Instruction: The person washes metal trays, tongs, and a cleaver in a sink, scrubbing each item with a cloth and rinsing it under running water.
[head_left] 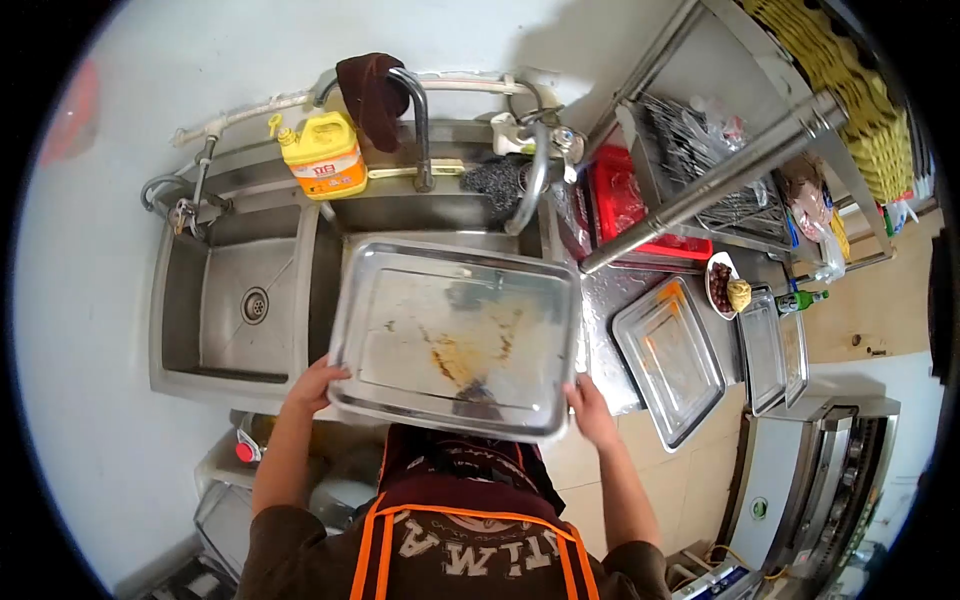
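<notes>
A large rectangular metal tray (pixel 400 330) is held level in front of my body, over the front part of the right sink basin. Brown and yellowish stains mark its middle, with a dark patch near the edge closest to me. My left hand (pixel 318 385) grips its near left corner, thumb on the rim. At the right edge, my right hand (pixel 590 408) grips near the lower corner; the fingers beneath are hidden on both sides. Behind the tray, the double steel sink (pixel 180 330) has a curved faucet (pixel 423 130) with a dark brown cloth (pixel 372 98) hung over it.
A yellow detergent jug (pixel 325 158) and a dark scouring pad (pixel 492 186) sit on the sink's back ledge. To the right lie another stained tray (pixel 672 360), a white dish (pixel 716 290) and a green bottle (pixel 800 300). A metal rack post (pixel 715 185) slants above the counter.
</notes>
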